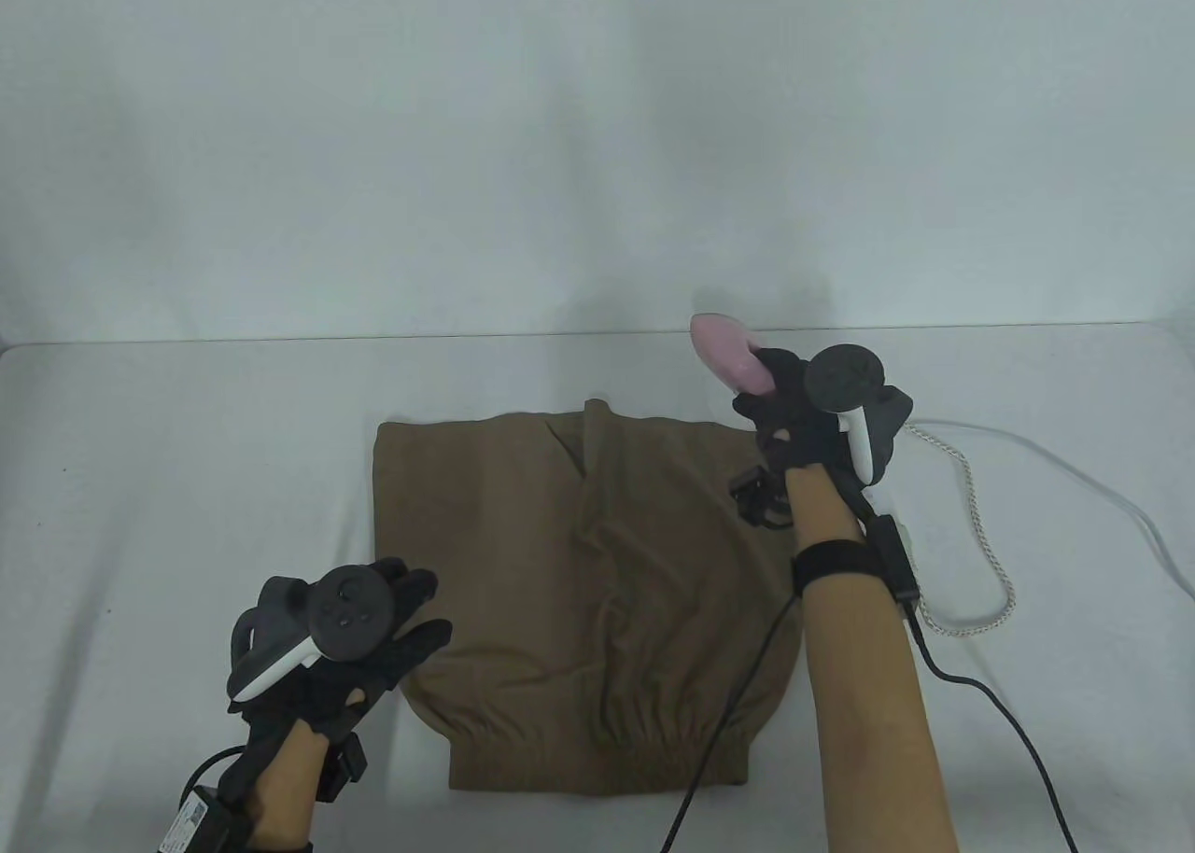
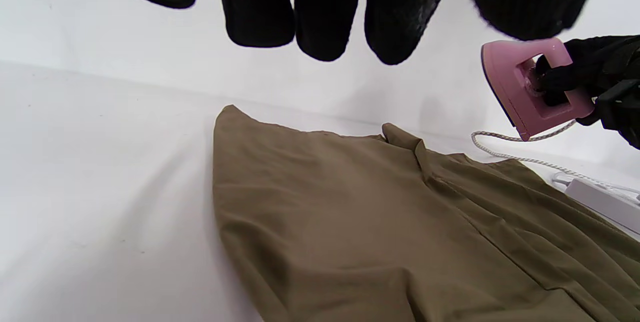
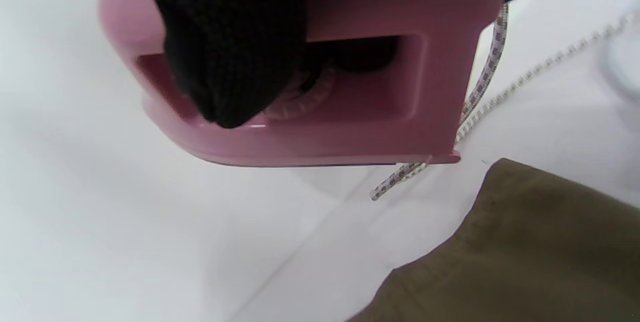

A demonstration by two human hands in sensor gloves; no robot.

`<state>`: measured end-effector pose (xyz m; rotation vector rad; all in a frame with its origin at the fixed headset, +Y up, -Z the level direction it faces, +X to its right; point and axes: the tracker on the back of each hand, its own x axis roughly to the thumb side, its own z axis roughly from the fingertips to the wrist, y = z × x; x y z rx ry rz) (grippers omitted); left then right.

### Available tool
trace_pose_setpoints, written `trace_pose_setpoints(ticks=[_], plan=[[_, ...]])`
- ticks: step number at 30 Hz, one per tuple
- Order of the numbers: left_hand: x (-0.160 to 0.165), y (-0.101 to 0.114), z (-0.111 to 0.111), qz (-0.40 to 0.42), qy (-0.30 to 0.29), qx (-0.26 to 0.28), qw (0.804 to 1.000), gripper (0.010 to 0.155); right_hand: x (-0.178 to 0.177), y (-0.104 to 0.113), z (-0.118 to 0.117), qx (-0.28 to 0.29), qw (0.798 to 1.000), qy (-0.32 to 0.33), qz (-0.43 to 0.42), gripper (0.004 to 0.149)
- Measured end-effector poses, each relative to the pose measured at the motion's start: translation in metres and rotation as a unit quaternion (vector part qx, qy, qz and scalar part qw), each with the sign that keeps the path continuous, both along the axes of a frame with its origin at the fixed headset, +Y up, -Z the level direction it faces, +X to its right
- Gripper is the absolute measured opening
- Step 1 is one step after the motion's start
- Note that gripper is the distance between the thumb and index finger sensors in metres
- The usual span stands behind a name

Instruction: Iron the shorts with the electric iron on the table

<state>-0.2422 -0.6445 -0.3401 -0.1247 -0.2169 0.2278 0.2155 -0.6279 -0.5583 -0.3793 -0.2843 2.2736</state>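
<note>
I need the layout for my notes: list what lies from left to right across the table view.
left hand → brown shorts → right hand gripping the pink iron → braided white cord on the white table

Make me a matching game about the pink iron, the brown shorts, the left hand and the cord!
Things:
1. small pink plastic iron
2. brown fabric shorts
3. black-gloved left hand
4. white braided cord

States:
A. spread flat on the table
B. open, fingers straight
C. trailing across the table in a loop
D. held up in the right hand

Pairs: 1-D, 2-A, 3-B, 4-C
</note>
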Motion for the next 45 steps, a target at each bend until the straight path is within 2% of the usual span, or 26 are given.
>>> trace_pose_setpoints(ticks=[5,15,23,30,45], plan=[[-0.004,-0.001,-0.001,0.003,0.006,-0.006,1.000,0.066,0.019,-0.012,-0.015,-0.010,0.999,-0.050,-0.006,0.054],[-0.009,-0.006,-0.004,-0.004,0.016,-0.020,1.000,0.067,0.047,-0.041,-0.032,-0.031,0.985,-0.130,-0.109,0.052],[-0.013,-0.008,-0.005,0.006,0.022,-0.033,0.999,0.067,0.059,-0.057,-0.040,-0.044,0.971,-0.135,-0.191,0.052],[-0.013,-0.014,-0.008,0.003,0.021,-0.055,0.998,0.067,0.063,-0.076,-0.038,-0.045,0.954,-0.157,-0.252,0.050],[-0.014,-0.017,-0.010,-0.002,0.023,-0.056,0.998,0.068,0.060,-0.084,-0.025,-0.092,0.929,-0.225,-0.279,0.051]])
